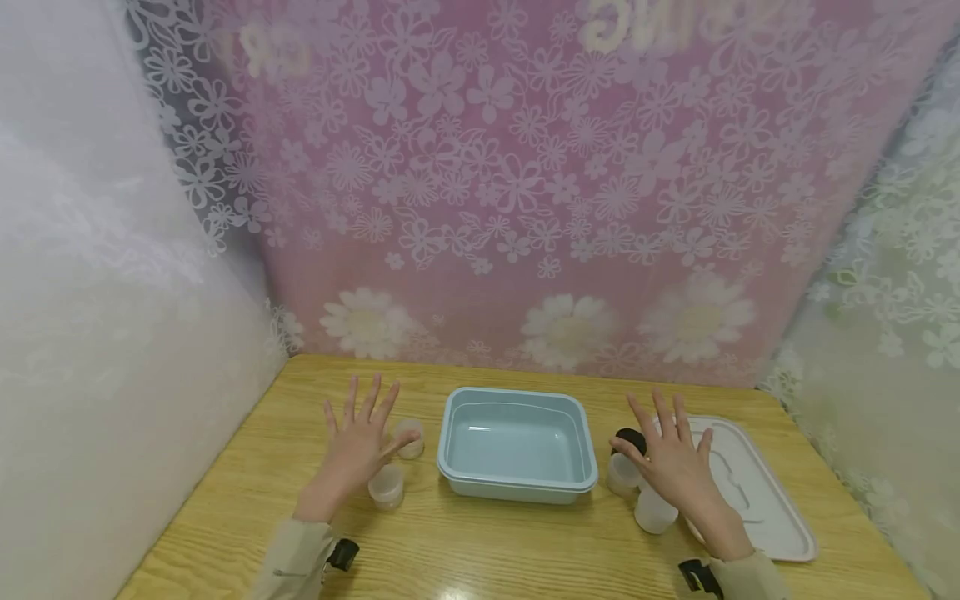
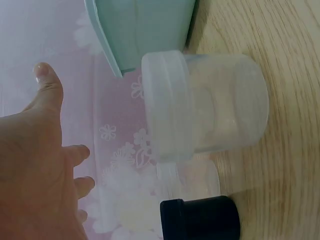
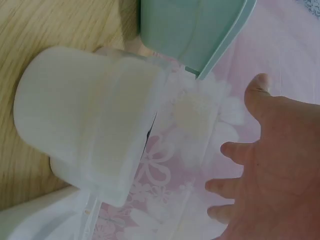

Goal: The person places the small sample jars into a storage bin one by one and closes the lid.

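Note:
My left hand (image 1: pixel 362 433) hovers with fingers spread and holds nothing, just above two small translucent jars (image 1: pixel 387 486) on the wooden table, left of a light blue tub (image 1: pixel 517 483). In the left wrist view the nearer jar (image 2: pixel 205 105) stands beside the hand (image 2: pixel 35 165), apart from it. My right hand (image 1: pixel 670 454) is also spread and holds nothing, over a white jar (image 1: pixel 655 512), a translucent jar (image 1: pixel 621 475) and a black-capped one (image 1: pixel 630 437). The right wrist view shows the white jar (image 3: pixel 95 120) clear of the fingers (image 3: pixel 235 150).
A white lid (image 1: pixel 757 492) lies flat at the right of the table (image 1: pixel 495 550). Floral curtains close off the back and both sides. A black object (image 2: pixel 200 217) stands by the jars in the left wrist view.

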Tool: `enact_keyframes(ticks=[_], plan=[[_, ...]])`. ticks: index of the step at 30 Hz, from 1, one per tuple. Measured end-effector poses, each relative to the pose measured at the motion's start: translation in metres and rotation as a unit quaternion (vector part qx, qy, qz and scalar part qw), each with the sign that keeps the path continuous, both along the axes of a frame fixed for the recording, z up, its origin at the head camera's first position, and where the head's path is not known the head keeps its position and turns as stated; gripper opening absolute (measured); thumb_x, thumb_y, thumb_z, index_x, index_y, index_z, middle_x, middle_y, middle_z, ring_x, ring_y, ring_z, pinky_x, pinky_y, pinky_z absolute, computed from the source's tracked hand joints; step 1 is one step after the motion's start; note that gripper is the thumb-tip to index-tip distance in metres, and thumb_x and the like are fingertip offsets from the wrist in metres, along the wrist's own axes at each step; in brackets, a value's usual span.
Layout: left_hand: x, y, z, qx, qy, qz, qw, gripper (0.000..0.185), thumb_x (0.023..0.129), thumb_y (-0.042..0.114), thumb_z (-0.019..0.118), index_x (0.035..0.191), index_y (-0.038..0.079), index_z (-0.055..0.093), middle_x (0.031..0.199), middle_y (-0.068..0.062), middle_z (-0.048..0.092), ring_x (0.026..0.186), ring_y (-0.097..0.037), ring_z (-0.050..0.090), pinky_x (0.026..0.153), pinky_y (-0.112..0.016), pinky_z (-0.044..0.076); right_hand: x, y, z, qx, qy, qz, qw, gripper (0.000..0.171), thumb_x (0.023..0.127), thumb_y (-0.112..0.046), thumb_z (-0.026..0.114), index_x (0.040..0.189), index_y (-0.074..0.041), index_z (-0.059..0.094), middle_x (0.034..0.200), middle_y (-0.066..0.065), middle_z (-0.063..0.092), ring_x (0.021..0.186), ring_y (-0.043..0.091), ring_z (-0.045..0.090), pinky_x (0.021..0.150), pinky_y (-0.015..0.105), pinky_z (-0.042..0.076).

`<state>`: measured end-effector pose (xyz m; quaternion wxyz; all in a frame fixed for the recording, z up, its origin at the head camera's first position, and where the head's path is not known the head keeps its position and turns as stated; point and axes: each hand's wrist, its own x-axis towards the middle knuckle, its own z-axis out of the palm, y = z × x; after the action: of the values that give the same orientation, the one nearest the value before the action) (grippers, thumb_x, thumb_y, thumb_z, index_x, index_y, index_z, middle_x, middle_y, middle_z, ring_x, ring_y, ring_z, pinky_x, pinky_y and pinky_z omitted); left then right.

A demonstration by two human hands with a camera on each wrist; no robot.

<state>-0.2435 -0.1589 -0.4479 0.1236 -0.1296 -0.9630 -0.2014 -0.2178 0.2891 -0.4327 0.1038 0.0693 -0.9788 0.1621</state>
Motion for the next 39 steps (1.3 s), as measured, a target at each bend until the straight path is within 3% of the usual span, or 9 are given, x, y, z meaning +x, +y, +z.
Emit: enact_keyframes(ticks=[6,10,14,18,25,34,39], plan=[[-0.004,-0.01,0.001,0.038,0.017,-0.015,0.999,0.08,0.098,0.052,0.06,0.161,0.012,0.031,0.166,-0.019,0.022,0.154,-0.045,0.002,0.113,-0.079,-0.004,-0.001,-0.003,0.004,0.011,0.035,0.022,0.999,0.078,0.101,-0.055,0.055,0.161,-0.014,0.028,0.163,0.024,0.024,0.152,0.047,0.012,0.106,0.084,0.01],[-0.005,-0.016,0.004,0.074,0.044,-0.035,0.9956,0.074,0.099,0.044,0.062,0.157,0.007,0.037,0.161,-0.021,0.032,0.151,-0.046,0.015,0.113,-0.079,0.006,-0.001,-0.01,0.004,0.005,0.066,0.065,0.996,0.071,0.102,-0.045,0.058,0.158,-0.007,0.035,0.161,0.023,0.032,0.149,0.045,0.023,0.112,0.076,0.019],[-0.005,-0.022,0.006,0.109,0.068,-0.056,0.9901,0.065,0.102,0.035,0.061,0.154,0.003,0.041,0.157,-0.022,0.04,0.149,-0.046,0.025,0.113,-0.076,0.016,-0.001,-0.02,-0.002,0.013,0.111,0.125,0.986,0.065,0.1,-0.031,0.065,0.154,-0.003,0.041,0.157,0.021,0.039,0.145,0.044,0.033,0.111,0.068,0.031],[-0.003,-0.027,0.007,0.143,0.076,-0.072,0.9842,0.055,0.104,0.028,0.059,0.152,0.003,0.045,0.154,-0.021,0.045,0.146,-0.045,0.032,0.114,-0.071,0.026,0.001,-0.029,-0.011,0.038,0.142,0.16,0.976,0.063,0.1,-0.03,0.065,0.153,-0.002,0.043,0.155,0.02,0.044,0.141,0.042,0.041,0.109,0.067,0.037],[0.007,-0.03,0.007,0.177,0.076,-0.084,0.9777,0.046,0.106,0.025,0.056,0.148,0.008,0.051,0.148,-0.016,0.053,0.137,-0.04,0.046,0.11,-0.063,0.038,0.007,-0.039,-0.019,0.08,0.144,0.184,0.969,0.062,0.1,-0.03,0.064,0.151,0.001,0.045,0.156,0.018,0.043,0.141,0.036,0.044,0.107,0.067,0.04],[0.019,-0.035,0.002,0.204,0.058,-0.082,0.9738,0.041,0.106,0.025,0.056,0.143,0.007,0.057,0.143,-0.013,0.059,0.133,-0.038,0.052,0.107,-0.061,0.043,0.007,-0.042,-0.023,0.082,0.098,0.2,0.971,0.059,0.101,-0.027,0.063,0.15,0.001,0.046,0.156,0.017,0.045,0.141,0.035,0.045,0.107,0.067,0.04],[0.024,-0.035,-0.004,0.225,0.056,-0.099,0.9677,0.035,0.102,0.019,0.064,0.135,0.007,0.064,0.128,-0.009,0.069,0.115,-0.032,0.065,0.096,-0.054,0.054,0.008,-0.041,-0.022,0.073,0.082,0.2,0.974,0.059,0.102,-0.028,0.061,0.152,0.0,0.044,0.158,0.015,0.041,0.143,0.033,0.043,0.108,0.067,0.039]])
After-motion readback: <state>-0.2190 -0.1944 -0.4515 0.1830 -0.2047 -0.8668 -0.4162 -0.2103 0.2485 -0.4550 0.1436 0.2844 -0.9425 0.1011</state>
